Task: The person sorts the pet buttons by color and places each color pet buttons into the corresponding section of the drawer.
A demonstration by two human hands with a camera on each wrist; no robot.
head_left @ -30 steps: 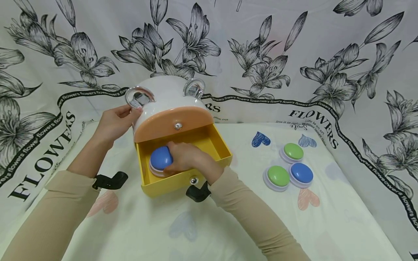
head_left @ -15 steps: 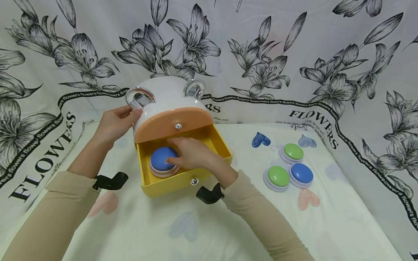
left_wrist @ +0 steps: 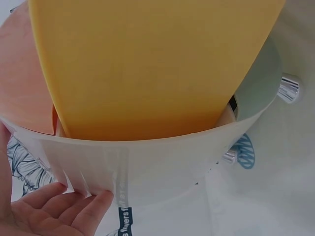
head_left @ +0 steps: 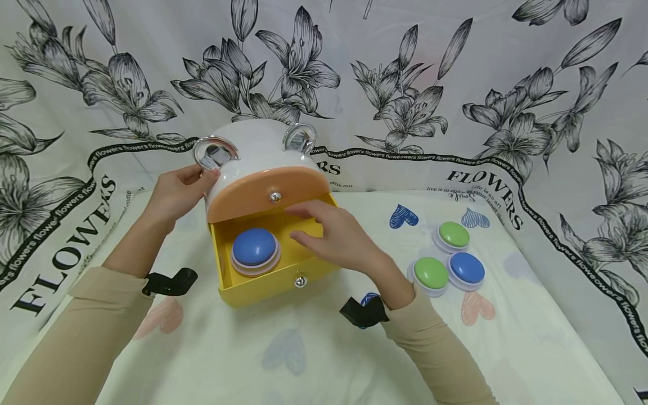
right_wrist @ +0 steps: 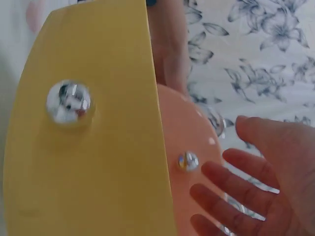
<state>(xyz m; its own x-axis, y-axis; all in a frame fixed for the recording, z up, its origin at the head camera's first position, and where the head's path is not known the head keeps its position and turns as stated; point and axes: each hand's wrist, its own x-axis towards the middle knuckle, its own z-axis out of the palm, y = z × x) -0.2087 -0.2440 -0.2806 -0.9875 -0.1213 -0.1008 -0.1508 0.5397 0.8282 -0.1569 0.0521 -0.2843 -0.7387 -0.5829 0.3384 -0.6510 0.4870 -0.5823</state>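
A white drawer box (head_left: 253, 140) with mirrored round ears and an orange upper front (head_left: 263, 191) stands left of centre. Its yellow lower drawer (head_left: 273, 284) is pulled out. A blue dome-topped push button (head_left: 254, 246) with a pale base sits inside, toward the left. The left hand (head_left: 179, 191) rests against the box's left side, thumb near the ear; in the left wrist view its fingertips touch the white wall. Over the drawer's right part is the right hand (head_left: 341, 236), fingers spread and apart from the button. The right wrist view shows that hand holding nothing.
To the right lie two green push buttons (head_left: 431, 273) and another blue push button (head_left: 467, 268), grouped on the white heart-patterned cloth (head_left: 324, 360). Behind the box rises a flower-printed cloth (head_left: 385, 101).
The right hand has let go of the blue push button and drawn back to the right. The button stays in the drawer. The left hand has not moved.
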